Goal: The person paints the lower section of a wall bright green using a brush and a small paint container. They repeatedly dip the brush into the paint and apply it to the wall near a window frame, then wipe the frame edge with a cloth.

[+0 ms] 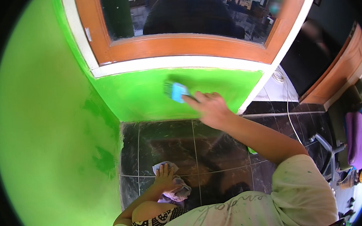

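Note:
My right hand (213, 109) is closed around the handle of a flat paintbrush (178, 92) with a light blue ferrule section. The brush is blurred, with its dark bristles at the green wall panel (142, 96) below the window. Down at the left, my left hand (165, 177) lies with fingers spread on a crumpled greyish cloth (181, 190) on the dark tiled floor. Whether its fingers grip the cloth cannot be told. Darker green patches mark the side wall (55, 136) at the left.
Above the panel is a window with a white frame (178, 62) and orange-brown wooden sash (164, 47). A white cable (289, 112) runs across the floor at right. A green-rimmed object (252, 151) is partly hidden under my right arm. A chair with a metal leg (325, 144) stands at far right.

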`<state>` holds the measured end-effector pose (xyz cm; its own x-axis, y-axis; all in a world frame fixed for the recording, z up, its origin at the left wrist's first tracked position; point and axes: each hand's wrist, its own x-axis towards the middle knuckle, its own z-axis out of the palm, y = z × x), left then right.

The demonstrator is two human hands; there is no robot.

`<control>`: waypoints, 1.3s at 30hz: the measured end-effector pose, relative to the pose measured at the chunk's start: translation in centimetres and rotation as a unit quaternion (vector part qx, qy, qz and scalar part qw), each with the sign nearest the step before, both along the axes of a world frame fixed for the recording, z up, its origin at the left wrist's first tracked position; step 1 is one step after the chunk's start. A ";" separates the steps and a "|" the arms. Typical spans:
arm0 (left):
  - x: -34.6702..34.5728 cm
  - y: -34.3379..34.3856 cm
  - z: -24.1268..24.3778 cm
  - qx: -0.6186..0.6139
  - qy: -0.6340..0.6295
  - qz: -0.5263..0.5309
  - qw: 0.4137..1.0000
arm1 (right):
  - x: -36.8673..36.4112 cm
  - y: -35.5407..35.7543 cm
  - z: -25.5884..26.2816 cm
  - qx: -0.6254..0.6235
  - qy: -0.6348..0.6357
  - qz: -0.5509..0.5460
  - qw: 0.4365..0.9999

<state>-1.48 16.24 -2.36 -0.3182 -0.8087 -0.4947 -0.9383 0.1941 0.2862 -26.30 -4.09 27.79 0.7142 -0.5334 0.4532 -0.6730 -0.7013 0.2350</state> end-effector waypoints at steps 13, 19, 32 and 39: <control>0.6 0.5 -0.6 -0.007 0.001 0.001 1.000 | -15.4 -2.1 1.1 -0.051 0.048 -0.139 0.988; -0.2 0.2 -0.4 -0.018 0.026 -0.015 0.999 | -29.0 2.3 2.4 -0.051 0.046 -0.278 0.958; 1.5 -4.4 15.3 0.299 0.234 0.178 0.908 | -35.8 9.9 -5.1 0.316 -0.100 -0.388 0.860; -4.7 -5.2 28.9 0.340 0.258 0.076 0.901 | -38.7 8.2 -13.0 0.509 -0.146 -0.408 0.744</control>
